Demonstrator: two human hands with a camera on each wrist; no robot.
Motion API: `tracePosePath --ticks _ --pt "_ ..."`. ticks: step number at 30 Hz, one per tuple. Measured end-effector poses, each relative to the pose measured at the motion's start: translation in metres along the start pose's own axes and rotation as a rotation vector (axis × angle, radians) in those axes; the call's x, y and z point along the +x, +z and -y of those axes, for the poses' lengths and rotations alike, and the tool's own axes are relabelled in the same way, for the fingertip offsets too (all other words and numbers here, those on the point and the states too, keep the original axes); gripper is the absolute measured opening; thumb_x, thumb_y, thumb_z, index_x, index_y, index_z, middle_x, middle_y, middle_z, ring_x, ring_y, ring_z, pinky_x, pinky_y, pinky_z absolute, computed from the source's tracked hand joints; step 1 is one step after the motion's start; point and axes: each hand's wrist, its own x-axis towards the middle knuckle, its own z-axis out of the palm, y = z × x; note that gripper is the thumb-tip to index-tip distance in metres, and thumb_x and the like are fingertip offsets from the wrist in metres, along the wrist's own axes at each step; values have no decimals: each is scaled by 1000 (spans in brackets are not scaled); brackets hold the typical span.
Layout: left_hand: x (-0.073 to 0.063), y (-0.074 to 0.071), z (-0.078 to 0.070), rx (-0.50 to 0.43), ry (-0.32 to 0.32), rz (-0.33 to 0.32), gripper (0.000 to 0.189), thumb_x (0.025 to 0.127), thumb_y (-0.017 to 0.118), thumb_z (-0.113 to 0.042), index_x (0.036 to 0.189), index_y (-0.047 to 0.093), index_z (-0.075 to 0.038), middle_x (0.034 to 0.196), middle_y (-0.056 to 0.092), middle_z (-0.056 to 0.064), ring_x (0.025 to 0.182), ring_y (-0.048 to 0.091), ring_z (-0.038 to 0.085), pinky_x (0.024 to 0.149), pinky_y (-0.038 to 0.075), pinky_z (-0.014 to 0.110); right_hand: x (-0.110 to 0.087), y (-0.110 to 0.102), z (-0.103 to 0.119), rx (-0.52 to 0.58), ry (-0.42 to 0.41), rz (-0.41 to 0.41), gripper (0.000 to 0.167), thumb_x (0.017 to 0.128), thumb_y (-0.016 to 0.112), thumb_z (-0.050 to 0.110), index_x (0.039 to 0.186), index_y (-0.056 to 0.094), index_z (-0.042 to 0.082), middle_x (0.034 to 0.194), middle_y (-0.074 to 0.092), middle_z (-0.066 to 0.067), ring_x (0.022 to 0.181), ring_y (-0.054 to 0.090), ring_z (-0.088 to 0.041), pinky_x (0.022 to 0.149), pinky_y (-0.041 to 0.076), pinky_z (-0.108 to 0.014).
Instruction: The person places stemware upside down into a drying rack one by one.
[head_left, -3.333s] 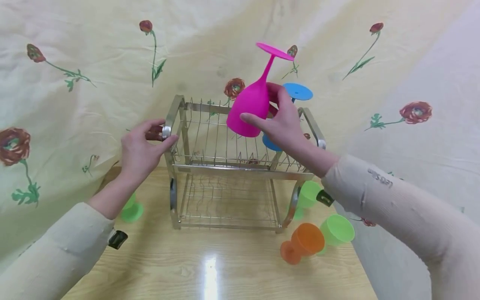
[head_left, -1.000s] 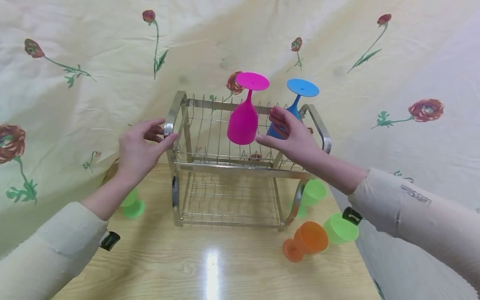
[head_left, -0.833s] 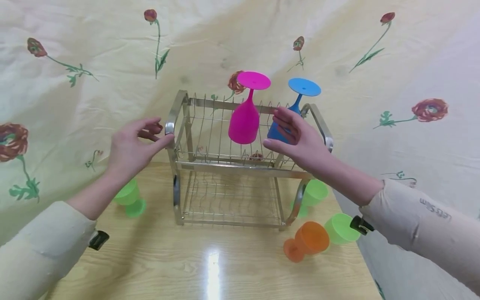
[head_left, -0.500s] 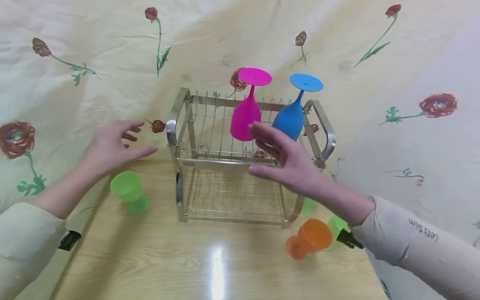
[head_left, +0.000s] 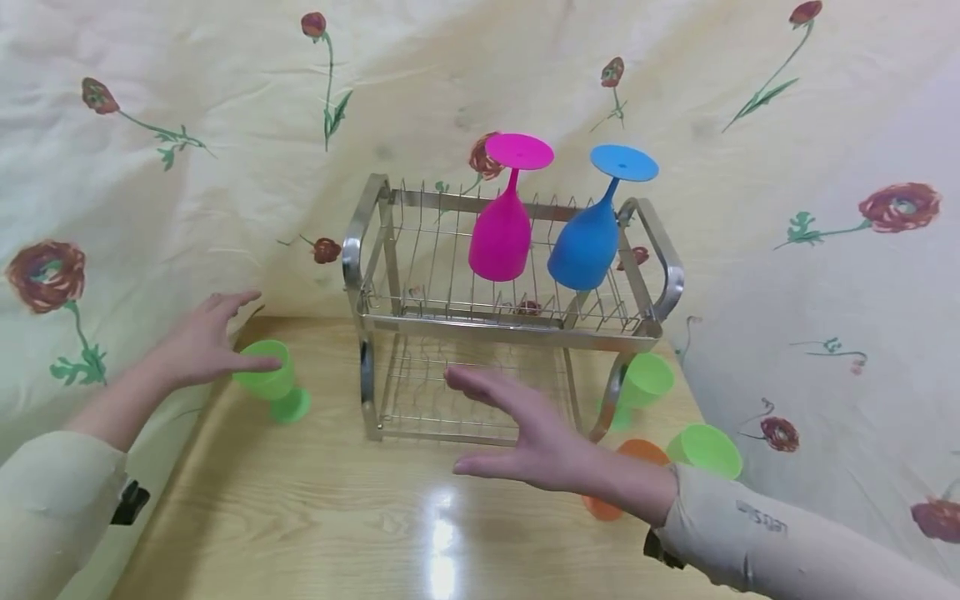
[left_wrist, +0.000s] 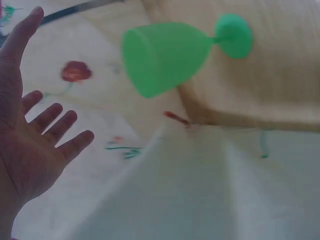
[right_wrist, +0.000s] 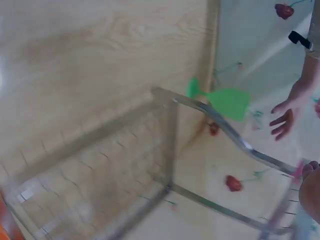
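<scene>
My left hand (head_left: 202, 346), fingers spread and holding nothing, is beside the green goblet (head_left: 266, 382) on the table's left side. In the left wrist view the same green goblet (left_wrist: 167, 57) lies apart from the fingers. My right hand (head_left: 540, 435) hovers in front of the rack's lower tier, fingers extended and thumb apart, with nothing in it. Upside down on the top tier of the metal dish rack (head_left: 510, 332) sit a pink goblet (head_left: 501, 237) and a blue goblet (head_left: 585, 246), the blue one leaning. Neither is touched by a hand.
Right of the rack are two more green goblets, one (head_left: 649, 379) behind its leg and another (head_left: 705, 450) nearer the front. An orange goblet (head_left: 643, 452) is partly hidden by my right forearm. Flower-printed cloth (head_left: 225, 150) hangs behind the wooden table (head_left: 315, 517).
My right hand let go of the pink goblet, now on the rack, and moved down and toward me. My left hand released the rack's left side and moved left toward the green goblet.
</scene>
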Motion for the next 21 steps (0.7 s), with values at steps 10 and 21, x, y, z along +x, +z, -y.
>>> tracePosePath --ticks 10,21 --pt "-6 59 44 -168 20 -114 131 75 98 -44 169 18 -1 163 30 39 144 32 63 108 33 84 -21 39 -61 112 176 -53 91 88 91 26 163 42 9 162 51 -8 147 52 -29 121 45 -41" --pt "-16 94 62 -343 -94 -200 138 73 101 -37 169 10 3 162 28 42 142 33 65 107 32 85 -36 68 -99 173 276 -100 95 87 91 26 162 38 2 165 44 -14 149 46 -35 124 40 -44"
